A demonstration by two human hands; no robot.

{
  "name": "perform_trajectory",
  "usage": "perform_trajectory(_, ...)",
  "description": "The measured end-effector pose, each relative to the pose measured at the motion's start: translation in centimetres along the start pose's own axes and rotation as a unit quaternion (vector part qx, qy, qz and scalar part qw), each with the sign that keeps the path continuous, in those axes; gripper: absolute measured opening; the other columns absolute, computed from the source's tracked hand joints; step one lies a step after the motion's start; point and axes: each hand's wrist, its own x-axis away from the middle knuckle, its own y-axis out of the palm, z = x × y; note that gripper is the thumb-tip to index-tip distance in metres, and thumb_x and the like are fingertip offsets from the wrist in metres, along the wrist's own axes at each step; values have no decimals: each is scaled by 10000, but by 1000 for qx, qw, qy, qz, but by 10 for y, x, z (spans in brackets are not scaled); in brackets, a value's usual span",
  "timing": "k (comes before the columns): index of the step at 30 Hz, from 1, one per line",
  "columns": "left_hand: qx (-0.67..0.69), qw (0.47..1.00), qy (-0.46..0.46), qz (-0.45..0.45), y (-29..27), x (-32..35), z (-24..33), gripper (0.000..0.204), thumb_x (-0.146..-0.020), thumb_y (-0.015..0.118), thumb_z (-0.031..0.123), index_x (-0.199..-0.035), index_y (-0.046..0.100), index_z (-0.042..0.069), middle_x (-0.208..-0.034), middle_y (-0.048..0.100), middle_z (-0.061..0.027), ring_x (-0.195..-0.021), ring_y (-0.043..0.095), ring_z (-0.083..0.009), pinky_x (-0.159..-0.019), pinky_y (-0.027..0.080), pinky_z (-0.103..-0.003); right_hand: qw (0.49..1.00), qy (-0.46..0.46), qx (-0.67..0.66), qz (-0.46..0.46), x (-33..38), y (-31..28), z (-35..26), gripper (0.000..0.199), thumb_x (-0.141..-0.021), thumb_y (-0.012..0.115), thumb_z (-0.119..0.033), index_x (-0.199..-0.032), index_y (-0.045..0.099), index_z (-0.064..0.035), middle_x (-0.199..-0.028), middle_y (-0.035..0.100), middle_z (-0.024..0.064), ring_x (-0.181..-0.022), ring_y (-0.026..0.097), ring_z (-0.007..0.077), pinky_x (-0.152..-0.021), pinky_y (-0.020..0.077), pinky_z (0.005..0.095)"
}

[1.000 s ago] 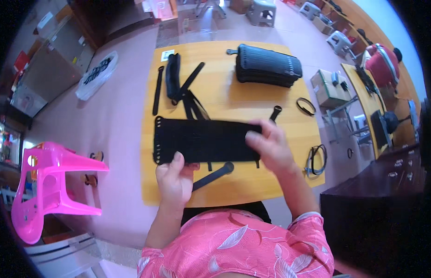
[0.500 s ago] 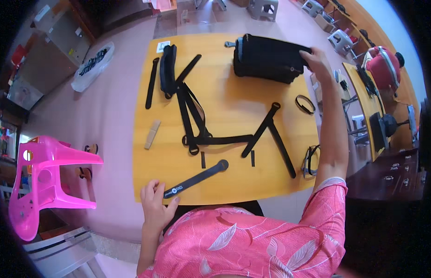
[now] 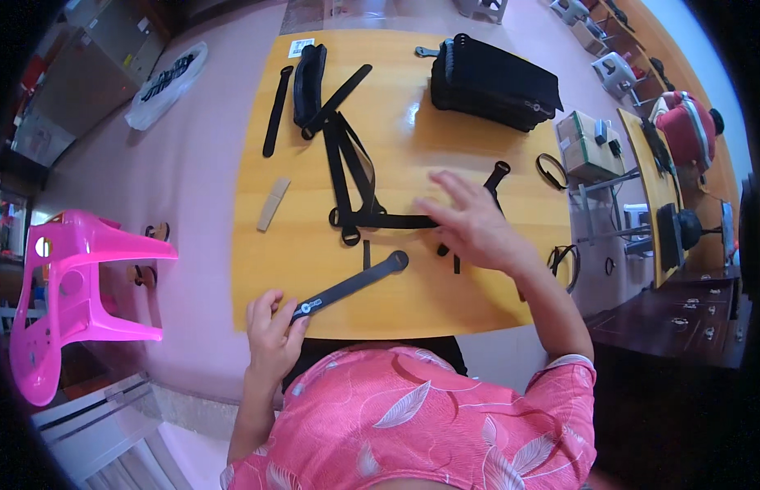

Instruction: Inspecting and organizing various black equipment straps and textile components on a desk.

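My left hand [image 3: 272, 331] rests at the near left table edge, thumb and fingers apart. Against it lies the lower end of a black strap [image 3: 347, 286] with a rounded tip and a small white print. My right hand [image 3: 474, 224], fingers spread and holding nothing, is over more black straps at the right of the table and hides part of them. Beyond its fingers shows a strap end with a ring [image 3: 498, 170]. Left of it, long joined straps [image 3: 339, 167] with rings at their ends form an angle. A black box-shaped bag [image 3: 498, 82] stands at the far right.
A slim black pouch [image 3: 310, 86] and a single strap [image 3: 277, 114] lie at the far left of the yellow table [image 3: 413, 306]. A beige strip [image 3: 273, 204] is nearer. Black loops [image 3: 552, 171] lie along the right edge. A pink stool [image 3: 90, 286] stands left. Another person [image 3: 686, 135] sits at the right.
My right hand has let go of the black bag and come back toward me over the straps. My left hand stays by the strap end. The whole view has shifted slightly.
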Motion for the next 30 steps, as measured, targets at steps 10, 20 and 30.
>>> perform_trajectory(10, 45, 999, -11, -9, -5, 4, 9, 306, -680, 721, 37, -967, 630, -18, -946, 555, -147, -828, 529, -295, -703, 450, -378, 996, 1, 87, 10, -35, 24, 57, 396, -752, 615, -75, -1132, 560, -173, -1191, 512, 125, -1126, 466, 338, -877, 401, 471)
perform_trajectory(20, 272, 957, -95, -29, -21, 9, 13, 270, -792, 694, 66, -1022, 607, -46, -825, 605, -120, -696, 582, -196, -599, 467, -294, 978, -130, -162, -26, -6, 10, -112, 555, -679, 751, -74, -1197, 552, -57, -1202, 551, 142, -1099, 536, 323, -901, 442, 420)
perform_trajectory(30, 711, 680, -167, 59, -20, 27, 33, 238, -876, 608, 41, -1104, 577, -21, -978, 613, -112, -815, 569, -144, -675, 460, -257, 869, 33, -490, -63, 39, 74, -188, 220, -859, 579, -7, -1078, 605, -6, -812, 603, 133, -695, 600, 223, -624, 481, 317)
